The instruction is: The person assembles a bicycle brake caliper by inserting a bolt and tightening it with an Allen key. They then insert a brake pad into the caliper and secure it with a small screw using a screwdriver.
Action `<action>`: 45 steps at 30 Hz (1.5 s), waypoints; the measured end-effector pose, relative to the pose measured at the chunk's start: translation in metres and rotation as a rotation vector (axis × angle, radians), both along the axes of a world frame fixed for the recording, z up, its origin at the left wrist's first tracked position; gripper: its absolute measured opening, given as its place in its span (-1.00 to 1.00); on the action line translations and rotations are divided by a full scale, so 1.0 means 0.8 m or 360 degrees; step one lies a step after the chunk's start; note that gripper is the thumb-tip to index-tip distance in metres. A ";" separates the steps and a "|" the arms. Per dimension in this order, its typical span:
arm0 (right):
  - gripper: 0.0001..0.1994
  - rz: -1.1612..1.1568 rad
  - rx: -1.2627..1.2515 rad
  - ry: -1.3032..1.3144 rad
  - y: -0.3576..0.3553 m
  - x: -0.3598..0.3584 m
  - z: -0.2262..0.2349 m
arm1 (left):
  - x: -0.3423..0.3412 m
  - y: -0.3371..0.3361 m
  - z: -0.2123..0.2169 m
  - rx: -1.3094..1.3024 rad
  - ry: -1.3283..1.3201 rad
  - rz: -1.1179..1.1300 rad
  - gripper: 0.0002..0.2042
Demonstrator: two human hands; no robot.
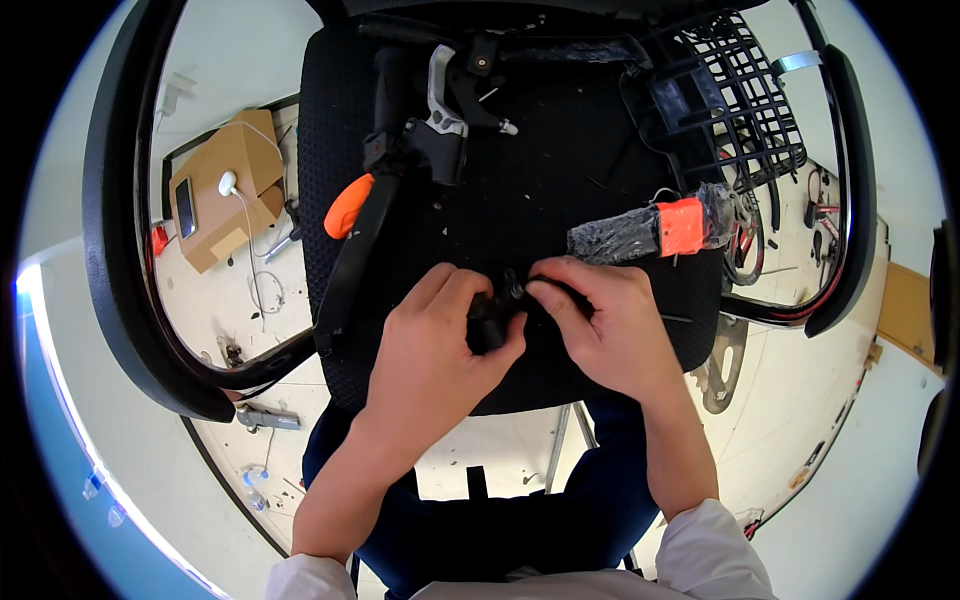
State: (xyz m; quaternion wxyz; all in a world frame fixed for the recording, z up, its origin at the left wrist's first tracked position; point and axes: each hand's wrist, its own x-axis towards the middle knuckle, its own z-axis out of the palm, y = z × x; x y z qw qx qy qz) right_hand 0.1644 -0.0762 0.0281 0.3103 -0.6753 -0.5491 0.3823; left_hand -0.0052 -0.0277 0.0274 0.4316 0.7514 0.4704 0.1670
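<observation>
Above the front part of a black chair seat (500, 180), my two hands meet around a small black part (490, 315) whose kind I cannot make out. My left hand (435, 330) curls its fingers and thumb round it. Thumb and forefinger of my right hand (600, 315) pinch at its right side, where a dark thin piece shows. Beyond my left hand lies a silver brake lever (438, 90) with a black body, beside a black grip (388, 90). An orange-ended black piece (348, 207) lies nearer. Past my right hand rests a plastic-wrapped orange and black piece (680, 226).
A black plastic basket (730, 100) sits at the seat's far right. Chair armrests (120, 200) rise on both sides. On the floor at left, a cardboard box (240, 170) carries a phone (185, 207) and a white charger (228, 183). Tools and parts lie on the floor.
</observation>
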 end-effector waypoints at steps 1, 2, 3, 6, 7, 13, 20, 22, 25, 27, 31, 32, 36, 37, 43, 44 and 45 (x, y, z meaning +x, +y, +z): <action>-0.92 -0.0098 0.0037 -0.0027 0.000 -0.008 -0.001 | 0.002 -0.003 -0.003 0.0121 0.0033 0.0017 -0.72; -0.92 -0.0196 0.0076 -0.0053 0.002 -0.015 -0.002 | 0.005 -0.006 -0.009 0.0286 0.0028 0.0033 -0.71; -0.92 -0.0288 0.0175 -0.0051 0.003 -0.022 -0.008 | 0.009 -0.010 -0.015 0.0456 0.0028 0.0054 -0.69; -0.91 -0.0552 0.0218 0.0109 0.003 -0.032 -0.018 | 0.017 -0.011 -0.020 0.0707 -0.0056 0.0136 -0.66; -0.91 -0.0550 0.0380 0.0059 0.004 -0.031 -0.026 | 0.018 -0.010 -0.019 0.0664 -0.0134 0.0150 -0.65; -0.89 -0.0442 0.0769 -0.0115 0.005 -0.008 -0.025 | 0.000 0.001 -0.003 -0.0356 -0.0983 0.0275 -0.58; -0.87 -0.0148 0.0899 -0.0013 -0.001 -0.006 -0.015 | 0.005 0.008 -0.025 -0.1355 -0.1198 0.0458 -0.64; -0.87 -0.0114 0.0907 -0.0028 0.000 -0.005 -0.015 | 0.002 0.008 -0.020 -0.1506 -0.1341 0.0343 -0.64; -0.87 -0.0102 0.0967 -0.0037 0.001 -0.006 -0.016 | 0.004 0.005 -0.003 -0.1439 -0.1303 0.0346 -0.62; -0.87 -0.0091 0.1030 -0.0041 0.004 -0.008 -0.019 | 0.003 0.004 0.003 -0.1397 -0.1265 0.0341 -0.61; -0.88 -0.0158 0.0958 0.0075 0.003 -0.015 -0.021 | -0.005 0.000 0.002 -0.1228 -0.1100 0.0290 -0.64; -0.87 -0.0218 0.0862 0.0153 -0.002 -0.018 -0.020 | -0.003 -0.003 0.002 -0.1042 -0.1073 0.0321 -0.66; -0.84 -0.0760 0.0143 0.1164 -0.010 -0.041 -0.003 | 0.006 -0.009 -0.014 -0.0131 -0.0829 0.0311 -0.79; -0.82 -0.0780 0.0107 0.1393 -0.006 -0.042 -0.001 | 0.008 -0.007 -0.016 0.0046 -0.0777 0.0276 -0.80; -0.74 -0.0751 -0.0372 0.1966 -0.003 -0.015 0.001 | 0.017 0.009 -0.025 0.0485 -0.0720 0.0120 -0.80; -0.74 -0.0751 -0.0406 0.1967 -0.003 -0.012 0.002 | 0.018 0.011 -0.025 0.0442 -0.0707 0.0097 -0.80; -0.74 -0.0752 -0.0392 0.1971 -0.004 -0.010 0.001 | 0.018 0.014 -0.025 0.0397 -0.0694 0.0069 -0.80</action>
